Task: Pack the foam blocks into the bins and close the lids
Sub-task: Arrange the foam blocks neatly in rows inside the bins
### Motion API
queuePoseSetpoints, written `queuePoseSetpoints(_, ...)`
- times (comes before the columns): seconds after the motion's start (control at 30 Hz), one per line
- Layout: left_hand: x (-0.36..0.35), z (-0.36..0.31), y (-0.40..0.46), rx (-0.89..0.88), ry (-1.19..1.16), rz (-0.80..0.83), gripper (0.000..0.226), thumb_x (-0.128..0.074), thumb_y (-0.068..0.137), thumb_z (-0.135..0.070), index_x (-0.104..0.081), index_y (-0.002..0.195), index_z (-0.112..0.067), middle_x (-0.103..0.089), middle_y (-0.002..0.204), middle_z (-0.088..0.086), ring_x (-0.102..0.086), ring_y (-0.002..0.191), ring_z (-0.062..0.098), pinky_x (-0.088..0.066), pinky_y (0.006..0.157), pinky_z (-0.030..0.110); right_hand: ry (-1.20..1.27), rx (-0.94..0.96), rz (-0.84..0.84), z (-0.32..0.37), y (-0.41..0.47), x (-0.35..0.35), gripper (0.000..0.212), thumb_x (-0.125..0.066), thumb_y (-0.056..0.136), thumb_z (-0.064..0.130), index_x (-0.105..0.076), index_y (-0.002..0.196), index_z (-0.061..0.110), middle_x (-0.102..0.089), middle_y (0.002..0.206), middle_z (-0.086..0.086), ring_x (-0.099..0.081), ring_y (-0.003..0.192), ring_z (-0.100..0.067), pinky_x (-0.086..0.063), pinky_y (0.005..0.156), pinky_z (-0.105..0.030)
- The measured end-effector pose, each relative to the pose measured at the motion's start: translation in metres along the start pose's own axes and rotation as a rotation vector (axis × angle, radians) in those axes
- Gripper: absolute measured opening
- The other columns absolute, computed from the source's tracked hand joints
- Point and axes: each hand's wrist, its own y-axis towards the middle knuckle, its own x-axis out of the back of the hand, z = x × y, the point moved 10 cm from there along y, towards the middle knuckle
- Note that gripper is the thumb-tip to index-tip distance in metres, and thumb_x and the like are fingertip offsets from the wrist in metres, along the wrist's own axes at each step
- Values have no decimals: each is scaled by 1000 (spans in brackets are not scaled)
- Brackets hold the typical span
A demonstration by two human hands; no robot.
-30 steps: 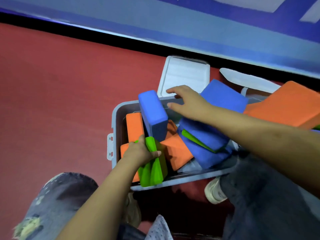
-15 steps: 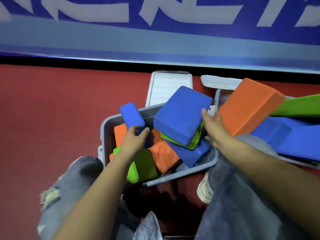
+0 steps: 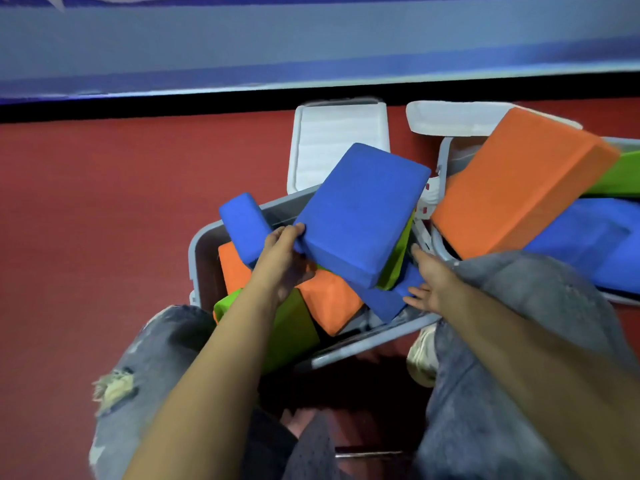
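A grey bin [image 3: 199,258] on the red floor holds orange, green and blue foam blocks piled at angles. A large blue block [image 3: 360,213] lies tilted on top of the pile. My left hand [image 3: 282,261] grips its lower left corner, next to a smaller blue block [image 3: 244,225] that stands upright at the bin's far left. My right hand [image 3: 427,284] rests with fingers spread against a lower blue block [image 3: 384,299] at the bin's right side. The bin's white lid [image 3: 332,140] stands open behind it.
A second bin [image 3: 443,157] at the right overflows with a big orange block [image 3: 519,181], a green block [image 3: 620,178] and a blue block [image 3: 588,240]; its white lid [image 3: 453,117] lies behind. My knees in grey jeans flank the first bin. A blue wall runs along the back.
My left hand has moved from the small upright blue block to the corner of the large blue block. My right hand has dropped from that block's right edge to the lower blue block.
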Motion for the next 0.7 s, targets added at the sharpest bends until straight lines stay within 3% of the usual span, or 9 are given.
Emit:
queuePoseSetpoints(0.07,1,-4,5,6,-25,32,18,-60,83,-28,-42,85,-24,-40,74,2,-38,57,19,-36,47,27,-144,95,-58,6,6,-2,57,-51,91,51,-34,142,32,-38,147,-1,-47,122,-29,-49,89,-45)
queuePoseSetpoints(0.13,-3,-1,6,38,48,77,32,-66,78,-41,-49,98,-21,-48,80,1,-46,63,21,-47,52,31,-198,167,-58,9,12,-10,54,-47,88,55,-41,137,34,-49,137,3,-52,114,-24,-50,78,-39)
queuePoseSetpoints(0.2,-6,5,7,59,131,98,45,-65,80,-52,-54,112,-22,-57,86,-3,-55,70,18,-50,64,34,-176,131,-5,4,15,-21,54,-45,87,58,-41,136,36,-53,129,8,-55,111,-22,-48,76,-36)
queuePoseSetpoints(0.27,-6,5,7,48,151,78,42,-59,85,-54,-55,113,-23,-59,86,-5,-58,73,15,-50,65,34,-149,74,42,-1,14,-28,59,-46,83,63,-39,136,39,-55,124,7,-57,105,-22,-50,71,-35)
queuePoseSetpoints(0.33,-6,5,7,44,147,65,35,-58,86,-52,-57,109,-25,-60,96,-3,-60,84,18,-51,68,36,-135,59,63,-2,12,-29,61,-50,80,65,-40,135,41,-56,129,6,-56,113,-25,-52,68,-34)
queuePoseSetpoints(0.47,-2,6,5,38,44,51,19,-58,89,-42,-60,100,-26,-63,102,2,-62,97,22,-54,89,45,-84,90,104,3,3,-32,56,-55,87,54,-36,138,41,-52,136,8,-53,120,-22,-47,79,-38)
queuePoseSetpoints(0.6,4,6,-2,15,-80,22,19,-58,90,-36,-60,101,-20,-66,103,4,-65,98,23,-55,88,46,-20,96,120,4,-1,-28,78,-64,85,46,-19,148,36,-46,143,-1,-48,126,-26,-42,94,-43)
queuePoseSetpoints(0.7,15,5,-8,-11,-153,-27,20,-57,90,-36,-59,101,-20,-62,108,7,-62,101,25,-52,92,51,33,101,193,8,-8,-31,82,-68,83,39,-17,148,37,-49,139,-2,-55,116,-25,-42,96,-52)
